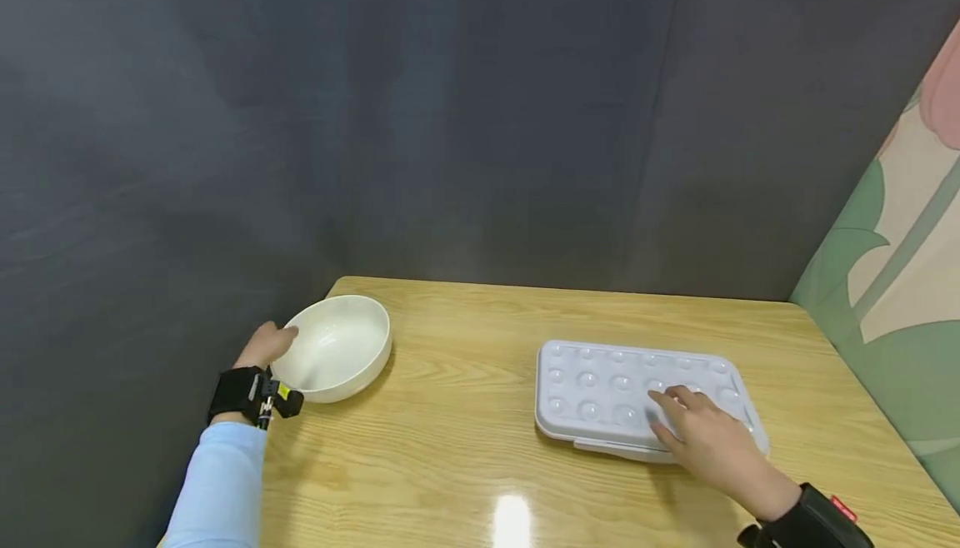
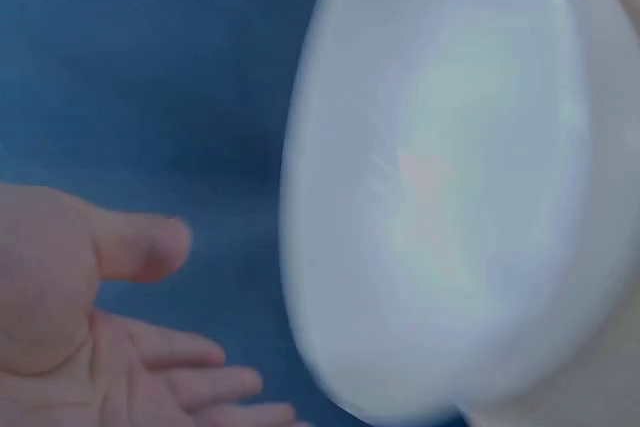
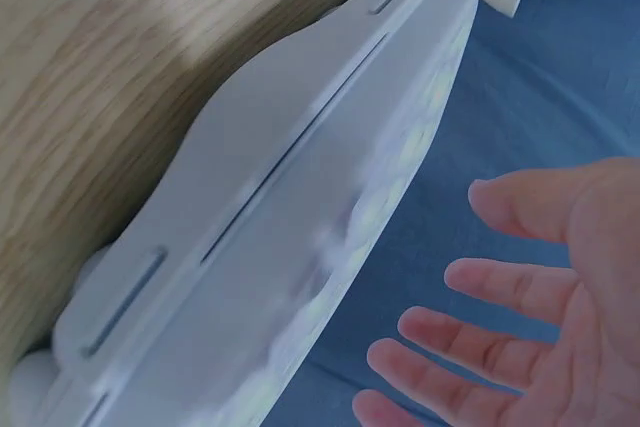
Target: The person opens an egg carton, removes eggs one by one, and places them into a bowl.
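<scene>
At the table's left side is a white bowl [image 1: 337, 348], with its mouth up. My left hand [image 1: 267, 343] is at its left rim; in the left wrist view the thumb and fingers of that left hand [image 2: 110, 327] are spread, with a gap to the bowl [image 2: 430, 177]. A closed white plastic egg box [image 1: 600, 386], its lid covered in round bumps, lies to the right. Over its lid's front right part is my right hand [image 1: 705, 435]. From the right wrist, the right hand [image 3: 530, 327] has its fingers extended, apart from the egg box [image 3: 270, 187], whose long side clip faces the camera.
Both things stand on a light wooden table [image 1: 435, 448]. Behind and to the left hangs a dark cloth [image 1: 480, 115]. A wall with a painted plant pattern [image 1: 900, 281] borders the right side.
</scene>
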The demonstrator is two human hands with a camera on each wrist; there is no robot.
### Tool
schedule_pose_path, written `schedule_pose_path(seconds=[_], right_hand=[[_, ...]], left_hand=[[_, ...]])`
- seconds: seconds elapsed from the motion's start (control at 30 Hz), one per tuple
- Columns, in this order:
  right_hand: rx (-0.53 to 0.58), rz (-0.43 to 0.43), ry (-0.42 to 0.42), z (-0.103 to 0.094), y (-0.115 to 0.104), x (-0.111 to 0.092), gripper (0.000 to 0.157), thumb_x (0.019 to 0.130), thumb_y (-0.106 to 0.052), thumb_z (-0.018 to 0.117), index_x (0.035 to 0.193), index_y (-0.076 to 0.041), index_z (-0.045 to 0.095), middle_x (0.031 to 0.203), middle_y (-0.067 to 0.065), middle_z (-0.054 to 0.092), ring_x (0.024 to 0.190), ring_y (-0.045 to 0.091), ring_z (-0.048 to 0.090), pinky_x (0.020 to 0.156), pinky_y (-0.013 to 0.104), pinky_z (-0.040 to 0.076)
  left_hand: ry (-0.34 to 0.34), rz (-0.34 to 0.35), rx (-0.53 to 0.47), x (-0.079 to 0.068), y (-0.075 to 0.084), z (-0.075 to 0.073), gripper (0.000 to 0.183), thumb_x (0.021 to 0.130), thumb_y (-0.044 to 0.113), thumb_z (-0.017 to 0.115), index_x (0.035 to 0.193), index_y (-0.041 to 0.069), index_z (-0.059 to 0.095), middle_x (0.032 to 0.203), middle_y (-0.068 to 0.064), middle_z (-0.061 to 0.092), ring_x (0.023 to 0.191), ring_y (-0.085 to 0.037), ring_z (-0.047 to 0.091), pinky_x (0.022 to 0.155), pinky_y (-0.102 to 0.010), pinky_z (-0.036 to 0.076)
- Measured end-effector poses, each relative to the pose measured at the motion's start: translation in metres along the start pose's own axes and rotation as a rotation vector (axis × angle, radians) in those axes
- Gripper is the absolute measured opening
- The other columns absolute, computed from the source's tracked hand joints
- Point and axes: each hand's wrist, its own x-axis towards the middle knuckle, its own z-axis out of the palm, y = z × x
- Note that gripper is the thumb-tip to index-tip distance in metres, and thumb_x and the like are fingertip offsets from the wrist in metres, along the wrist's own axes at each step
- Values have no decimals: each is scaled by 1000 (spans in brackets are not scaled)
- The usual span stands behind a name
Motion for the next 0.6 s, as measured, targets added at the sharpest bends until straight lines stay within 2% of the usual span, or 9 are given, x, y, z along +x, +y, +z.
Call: schedule_pose_path(seconds=[0.07,0.1,0.17,0.27,0.37,0.47,0.6], right_hand=[[7,-24,1,1,-3,3,39,80,-26,68,113,-4,64,105,14,62,91,32,61,61,42,55],[7,-39,4,1,-5,5,39,80,-26,68,112,-4,64,104,14,62,91,32,62,63,43,55],[-7,-57,9,2,-6,6,38,81,-26,68,111,-4,64,104,13,63,92,33,61,67,45,55],[-34,-81,18,2,-8,8,37,80,-26,68,110,-4,65,104,13,63,91,33,61,70,46,54],[-58,-85,21,1,-8,8,36,81,-27,67,109,-5,65,104,13,64,91,34,61,70,47,54],[-63,-67,-1,2,-8,5,36,80,-28,67,109,-6,66,104,12,64,92,34,61,70,48,54],[-46,-48,-36,4,-7,1,37,80,-28,68,111,-7,65,106,11,63,93,32,61,69,46,54]], left_hand=[[-71,-73,-73,9,-20,1,64,92,20,33,134,-25,12,130,-45,26,113,-52,42,88,-49,47],[-84,-93,-112,11,-29,2,63,92,18,33,134,-24,11,130,-44,27,110,-50,45,82,-46,50],[-84,-111,-202,16,-40,8,61,89,12,33,136,-21,11,128,-42,29,105,-47,49,73,-39,52],[-68,-106,-311,19,-50,14,59,86,2,27,138,-18,7,126,-41,30,99,-44,51,68,-38,53],[-54,-98,-320,21,-57,18,57,84,-2,27,136,-19,13,117,-41,39,85,-35,58,64,-36,56],[-77,-79,-321,23,-62,21,56,82,-6,29,135,-20,15,107,-39,47,69,-25,60,60,-34,56],[-102,-48,-317,22,-66,25,61,78,-11,28,137,-17,12,102,-39,49,63,-23,60,58,-37,57]])
